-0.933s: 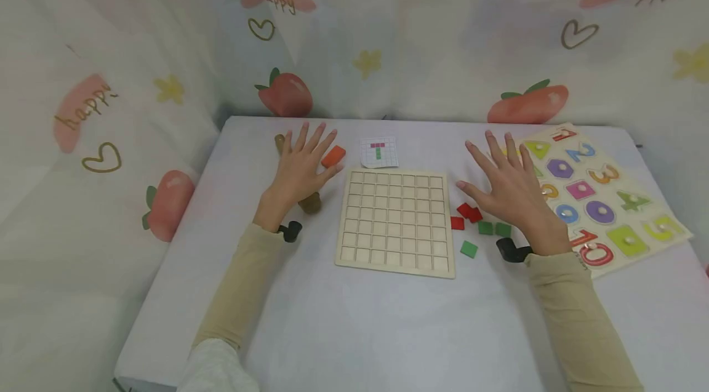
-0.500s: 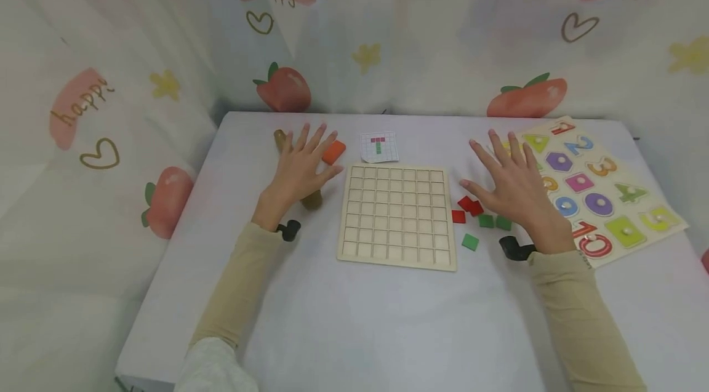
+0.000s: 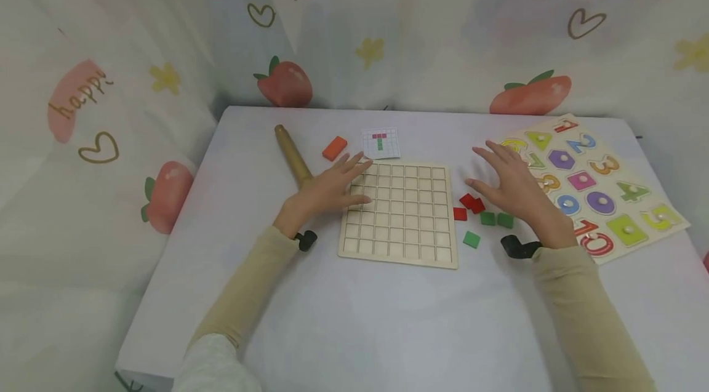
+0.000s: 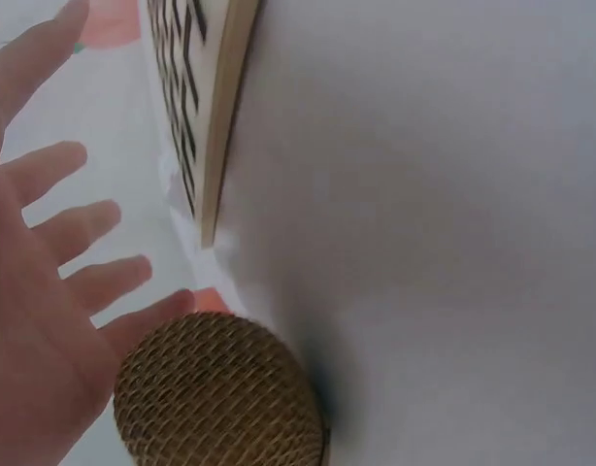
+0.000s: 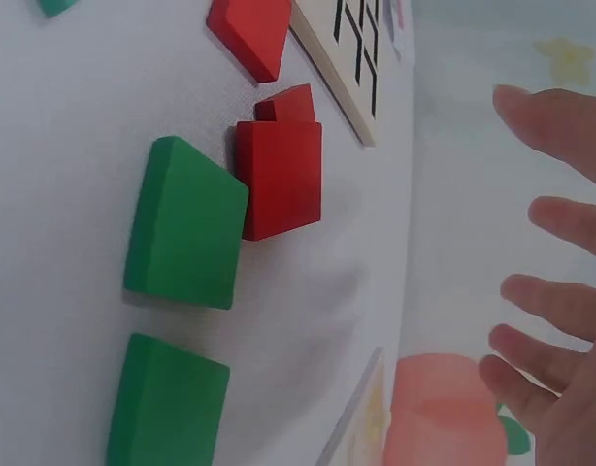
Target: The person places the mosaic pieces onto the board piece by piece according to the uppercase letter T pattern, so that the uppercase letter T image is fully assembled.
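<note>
My left hand (image 3: 327, 190) hovers at the left edge of a wooden grid board (image 3: 399, 210), fingers spread and holding nothing. Beneath it lies a gold microphone (image 3: 290, 152); its mesh head (image 4: 220, 393) shows in the left wrist view, but in the head view the hand covers it. Relaxed and holding nothing, my right hand (image 3: 515, 186) floats above the table between the board and a number puzzle (image 3: 653, 237). Near it, beside the board, lie red square tiles (image 5: 283, 180) and green square tiles (image 5: 189, 228).
A small paper card (image 3: 392, 149) with a red and green T on a grid lies behind the board. An orange block (image 3: 335, 148) is to its left. Patterned cloth (image 3: 432, 41) hangs behind and left of the white table (image 3: 399, 324).
My left hand has moved right and slightly nearer, from above the microphone handle to the board's edge, uncovering the handle. The right hand's fingers have drawn a little closer together.
</note>
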### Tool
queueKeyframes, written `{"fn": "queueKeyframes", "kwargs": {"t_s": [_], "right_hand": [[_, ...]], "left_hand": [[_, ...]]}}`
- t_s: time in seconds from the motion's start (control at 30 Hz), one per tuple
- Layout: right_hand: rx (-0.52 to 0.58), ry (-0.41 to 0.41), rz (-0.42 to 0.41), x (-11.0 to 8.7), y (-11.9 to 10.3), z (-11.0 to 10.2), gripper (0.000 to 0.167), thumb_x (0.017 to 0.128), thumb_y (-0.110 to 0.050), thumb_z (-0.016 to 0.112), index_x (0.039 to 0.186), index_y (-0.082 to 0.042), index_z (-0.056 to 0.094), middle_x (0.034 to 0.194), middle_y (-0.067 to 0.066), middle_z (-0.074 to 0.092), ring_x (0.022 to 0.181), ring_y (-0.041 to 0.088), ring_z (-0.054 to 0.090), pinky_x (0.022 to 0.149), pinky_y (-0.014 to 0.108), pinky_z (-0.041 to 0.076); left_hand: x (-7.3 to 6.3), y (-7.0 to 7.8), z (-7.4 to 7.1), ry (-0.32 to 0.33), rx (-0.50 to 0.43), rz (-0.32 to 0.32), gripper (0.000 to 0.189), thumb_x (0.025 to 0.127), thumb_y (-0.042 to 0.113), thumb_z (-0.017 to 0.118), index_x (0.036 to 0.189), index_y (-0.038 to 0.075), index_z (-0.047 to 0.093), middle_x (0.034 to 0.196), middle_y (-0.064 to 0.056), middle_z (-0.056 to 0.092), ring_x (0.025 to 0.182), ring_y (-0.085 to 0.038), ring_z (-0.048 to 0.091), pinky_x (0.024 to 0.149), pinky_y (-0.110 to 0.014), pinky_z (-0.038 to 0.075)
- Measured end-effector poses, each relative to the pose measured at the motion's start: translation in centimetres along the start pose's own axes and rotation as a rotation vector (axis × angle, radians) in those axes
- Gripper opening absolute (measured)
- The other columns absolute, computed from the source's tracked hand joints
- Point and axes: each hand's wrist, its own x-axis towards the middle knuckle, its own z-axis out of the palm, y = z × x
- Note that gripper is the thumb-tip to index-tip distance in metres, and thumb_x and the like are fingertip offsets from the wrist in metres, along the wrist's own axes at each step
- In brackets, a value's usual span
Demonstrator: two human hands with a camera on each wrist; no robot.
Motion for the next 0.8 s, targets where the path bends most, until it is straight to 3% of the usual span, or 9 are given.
{"fn": "queueKeyframes", "kwargs": {"t_s": [0.2,0.33,0.47,0.8], "right_hand": [[0.103,-0.096,0.064,0.1,0.7,0.3,0.061,0.095,-0.022,0.074,0.148,-0.004,0.05,0.155,0.027,0.044,0.141,0.049,0.039,0.112,0.071,0.036],[0.128,-0.171,0.118,-0.2,0.9,0.4,0.059,0.096,-0.025,0.073,0.147,-0.005,0.052,0.147,0.026,0.052,0.127,0.047,0.051,0.102,0.067,0.048],[0.155,-0.243,0.166,-0.7,1.2,0.5,0.056,0.096,-0.028,0.072,0.144,-0.005,0.056,0.139,0.024,0.058,0.12,0.043,0.054,0.099,0.062,0.051],[0.159,-0.273,0.16,-1.9,2.3,0.9,0.047,0.092,-0.025,0.078,0.131,-0.002,0.065,0.117,0.017,0.068,0.104,0.031,0.061,0.083,0.034,0.054]], "left_hand": [[-0.5,0.2,0.5,-0.034,-0.006,-0.045,0.093,0.094,0.058,0.067,0.166,0.025,0.02,0.174,-0.011,0.009,0.158,-0.045,0.009,0.127,-0.059,0.023],[-0.7,0.2,0.5,-0.049,0.018,-0.069,0.095,0.093,0.059,0.068,0.166,0.026,0.018,0.174,-0.011,0.01,0.158,-0.046,0.01,0.124,-0.065,0.023],[-1.0,0.3,0.6,-0.073,0.048,-0.093,0.098,0.09,0.061,0.069,0.166,0.027,0.018,0.174,-0.01,0.011,0.157,-0.047,0.012,0.124,-0.067,0.021],[-2.2,-0.6,1.0,-0.108,0.07,-0.155,0.107,0.084,0.062,0.075,0.167,0.027,0.017,0.174,-0.006,0.011,0.16,-0.039,0.009,0.127,-0.064,0.015]]}}
